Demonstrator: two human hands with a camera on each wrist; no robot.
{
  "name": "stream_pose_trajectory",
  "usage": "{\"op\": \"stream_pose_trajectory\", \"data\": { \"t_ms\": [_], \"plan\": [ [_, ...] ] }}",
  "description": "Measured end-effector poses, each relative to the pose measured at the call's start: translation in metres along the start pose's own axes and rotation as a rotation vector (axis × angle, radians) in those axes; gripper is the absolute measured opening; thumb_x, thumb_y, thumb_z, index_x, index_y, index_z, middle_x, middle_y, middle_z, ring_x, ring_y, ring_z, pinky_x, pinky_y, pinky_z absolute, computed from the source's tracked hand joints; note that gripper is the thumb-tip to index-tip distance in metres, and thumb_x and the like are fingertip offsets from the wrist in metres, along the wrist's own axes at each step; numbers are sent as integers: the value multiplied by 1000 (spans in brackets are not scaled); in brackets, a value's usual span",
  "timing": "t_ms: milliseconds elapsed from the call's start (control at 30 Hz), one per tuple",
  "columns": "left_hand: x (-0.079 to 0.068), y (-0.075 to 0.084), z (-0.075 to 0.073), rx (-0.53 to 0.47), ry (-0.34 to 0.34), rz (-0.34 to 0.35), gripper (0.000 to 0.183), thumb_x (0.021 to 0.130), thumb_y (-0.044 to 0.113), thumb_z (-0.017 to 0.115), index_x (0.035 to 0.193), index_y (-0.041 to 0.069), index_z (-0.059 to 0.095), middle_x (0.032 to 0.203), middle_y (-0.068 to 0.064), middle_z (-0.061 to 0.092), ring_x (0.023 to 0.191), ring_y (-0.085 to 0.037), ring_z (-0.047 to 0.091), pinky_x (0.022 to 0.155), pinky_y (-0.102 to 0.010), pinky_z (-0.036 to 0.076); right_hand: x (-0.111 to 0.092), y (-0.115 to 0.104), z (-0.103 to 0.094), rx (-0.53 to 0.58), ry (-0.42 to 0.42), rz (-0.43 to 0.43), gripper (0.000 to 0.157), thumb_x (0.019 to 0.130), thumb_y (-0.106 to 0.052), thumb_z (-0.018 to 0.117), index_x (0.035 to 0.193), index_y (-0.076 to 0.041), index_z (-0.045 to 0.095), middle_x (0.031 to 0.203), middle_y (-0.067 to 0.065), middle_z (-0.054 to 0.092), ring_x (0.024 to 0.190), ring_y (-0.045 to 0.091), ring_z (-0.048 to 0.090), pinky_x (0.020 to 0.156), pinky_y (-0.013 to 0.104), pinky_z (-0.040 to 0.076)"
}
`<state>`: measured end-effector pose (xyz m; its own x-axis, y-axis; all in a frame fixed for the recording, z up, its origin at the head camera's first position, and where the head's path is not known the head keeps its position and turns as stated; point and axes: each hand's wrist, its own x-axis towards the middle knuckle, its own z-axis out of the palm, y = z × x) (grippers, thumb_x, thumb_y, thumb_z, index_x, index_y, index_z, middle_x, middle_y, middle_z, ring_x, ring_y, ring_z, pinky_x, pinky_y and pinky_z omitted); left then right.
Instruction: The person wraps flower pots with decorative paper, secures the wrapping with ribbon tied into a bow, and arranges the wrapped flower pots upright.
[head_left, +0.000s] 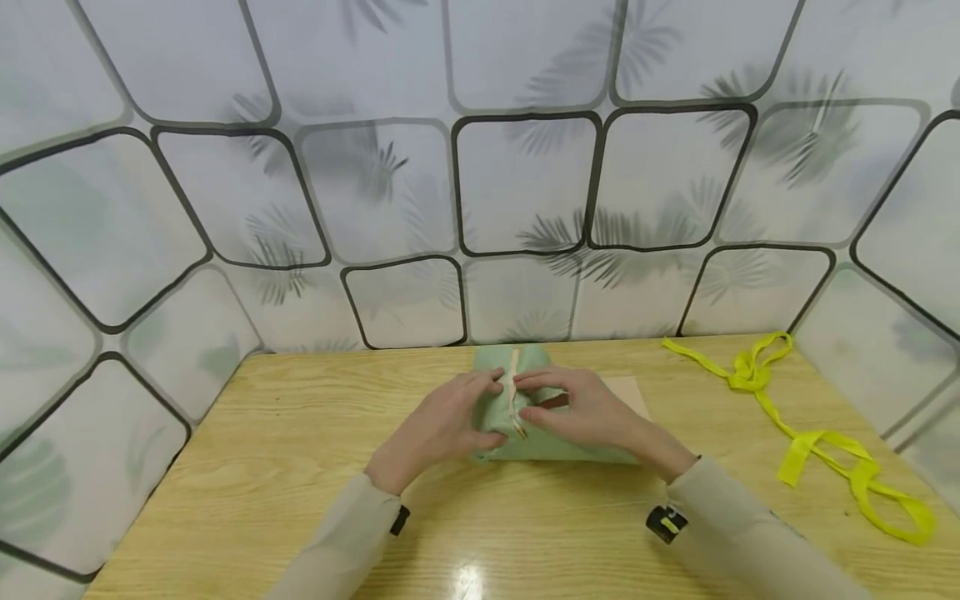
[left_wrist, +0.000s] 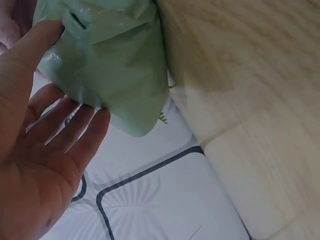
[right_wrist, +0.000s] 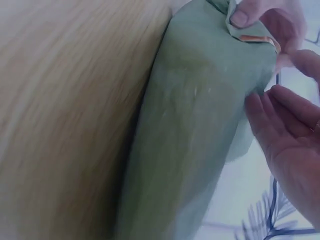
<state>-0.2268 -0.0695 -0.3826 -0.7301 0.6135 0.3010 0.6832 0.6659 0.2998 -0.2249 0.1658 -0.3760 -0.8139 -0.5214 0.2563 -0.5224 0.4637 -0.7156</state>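
Note:
A green wrapping sheet (head_left: pixel 450 454) is folded round a parcel on the table, its pale strip (head_left: pixel 514 375) running along the top seam. My left hand (head_left: pixel 442 421) holds the parcel's left part; in the right wrist view its thumb (right_wrist: pixel 241 19) presses a folded edge beside an orange strip. In the left wrist view, that hand's fingers (left_wrist: pixel 92 132) lie against the green side. Across the seam, my right hand (head_left: pixel 585 410) touches the wrapping with thumb and forefinger apart. Its fingers (right_wrist: pixel 260 117) are mostly straight against the side in the right wrist view. What is inside stays hidden.
A long yellow ribbon (head_left: pixel 750 371), looped and knotted, lies along the right of the wooden table (head_left: pixel 300 433). Pale flat material (head_left: pixel 626 392) shows behind my right hand. A patterned curtain-like wall (head_left: pixel 525 183) rises at the table's back and sides.

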Motion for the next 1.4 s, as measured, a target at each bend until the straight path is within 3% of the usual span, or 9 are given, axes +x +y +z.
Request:
{"op": "stream_pose_trajectory", "data": {
  "t_ms": [133,300,367,467,600,767,967,1133,1400],
  "plan": [
    [2,3,0,66,12,38,56,72,36,82,119,17,57,139,-5,51,123,-22,54,101,-35,46,-17,6,-13,-17,122,102,35,90,-35,64,119,-16,65,122,2,65,107,19,64,80,24,56],
    [0,8,1,118,20,108,47,77,29,79,118,23,57,140,-12,50,117,-28,58,94,-38,51,-47,22,-37,-315,288,325,45,94,-42,55,119,-6,63,115,15,66,102,31,64,78,42,55],
    [-3,10,1,135,17,111,46,80,28,77,122,24,59,142,-14,47,116,-29,59,91,-38,52,-60,30,-46,-395,261,425,55,95,-45,51,121,3,60,114,22,64,102,39,61,78,48,52],
    [-7,10,2,144,11,100,48,82,30,74,127,24,59,146,-14,42,119,-30,57,92,-38,52,-76,40,-56,-420,118,565,75,95,-55,43,124,14,51,109,29,64,90,38,64,71,46,53],
    [-8,8,2,127,31,125,50,82,32,74,128,25,59,146,-7,40,117,-23,57,87,-31,54,-90,54,-62,-212,-40,733,94,92,-66,39,132,19,36,106,29,63,69,23,66,58,37,55],
    [-7,7,2,132,56,166,50,80,31,76,126,22,62,125,1,50,101,-15,53,79,-23,52,-93,59,-60,138,-8,834,93,87,-65,50,137,13,36,120,26,53,70,20,65,61,37,58],
    [-5,9,2,163,56,166,48,79,31,77,124,20,62,118,2,55,101,-16,47,81,-25,50,-90,58,-55,405,63,841,87,88,-54,59,143,7,30,139,27,34,81,19,64,70,37,59],
    [-5,13,1,204,72,158,49,78,29,78,123,23,58,113,3,55,96,-16,48,78,-25,50,-87,56,-51,535,132,811,84,90,-40,63,147,5,21,138,22,38,93,12,61,79,37,57],
    [-4,21,4,425,90,204,45,85,26,72,125,41,57,115,-5,54,94,-21,54,66,-20,53,-80,42,-45,730,295,754,79,91,-32,63,150,-1,20,136,12,41,93,5,61,81,32,56]
  ]
}}
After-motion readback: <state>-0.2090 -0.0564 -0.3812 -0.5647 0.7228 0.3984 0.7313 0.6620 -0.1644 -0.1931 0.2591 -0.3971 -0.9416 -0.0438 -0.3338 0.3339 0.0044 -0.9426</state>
